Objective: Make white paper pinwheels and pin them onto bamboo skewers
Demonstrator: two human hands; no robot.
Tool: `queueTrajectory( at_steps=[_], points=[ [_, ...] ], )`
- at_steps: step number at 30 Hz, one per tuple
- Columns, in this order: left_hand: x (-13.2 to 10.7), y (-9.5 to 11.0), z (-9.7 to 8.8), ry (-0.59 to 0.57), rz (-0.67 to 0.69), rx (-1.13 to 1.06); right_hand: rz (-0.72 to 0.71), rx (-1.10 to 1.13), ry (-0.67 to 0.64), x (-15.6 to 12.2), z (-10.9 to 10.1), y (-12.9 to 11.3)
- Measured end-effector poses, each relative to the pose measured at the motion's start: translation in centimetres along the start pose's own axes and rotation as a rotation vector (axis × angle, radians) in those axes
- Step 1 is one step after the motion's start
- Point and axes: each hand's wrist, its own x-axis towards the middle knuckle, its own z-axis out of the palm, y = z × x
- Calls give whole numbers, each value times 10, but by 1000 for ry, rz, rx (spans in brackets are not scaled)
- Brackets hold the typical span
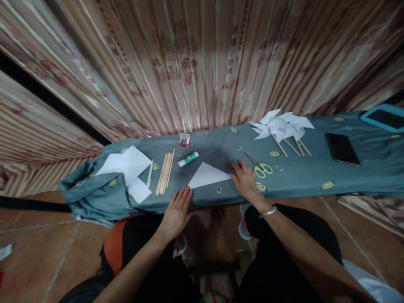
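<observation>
A white sheet of paper folded into a triangle (pixel 208 175) lies flat near the front edge of the cloth. My left hand (pixel 176 210) rests flat by its left corner, fingers stretched out. At the right corner, my right hand (pixel 245 181) touches the paper with its fingers spread. Just beyond the right hand are scissors (pixel 261 169) with lime-green handles. A glue stick (pixel 188 159) lies behind the paper triangle. Left of it, several thin wooden sticks (pixel 165 173) lie side by side.
White paper pinwheels (pixel 285 125) on sticks lie at the back right, beside a dark phone (pixel 342 148) and a blue-framed tablet (pixel 386 118). A small red-and-white box (pixel 184 140) stands open at the back. White paper sheets (pixel 134 164) and a pen (pixel 149 173) are left. A curtain (pixel 202 63) hangs behind.
</observation>
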Motion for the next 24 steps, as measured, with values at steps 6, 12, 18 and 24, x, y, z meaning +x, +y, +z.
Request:
queueTrajectory(
  at_steps=[6,12,18,24],
  points=[
    [-3,4,8,64,-17,8,-86,104,-77,12,-3,-16],
    [-5,7,17,112,-53,8,-49,231,-196,28,-4,-37],
    [-4,9,18,134,-70,15,24,245,-208,37,-10,-42],
    [-3,9,19,140,-84,3,25,283,-214,41,-12,-49]
  ],
)
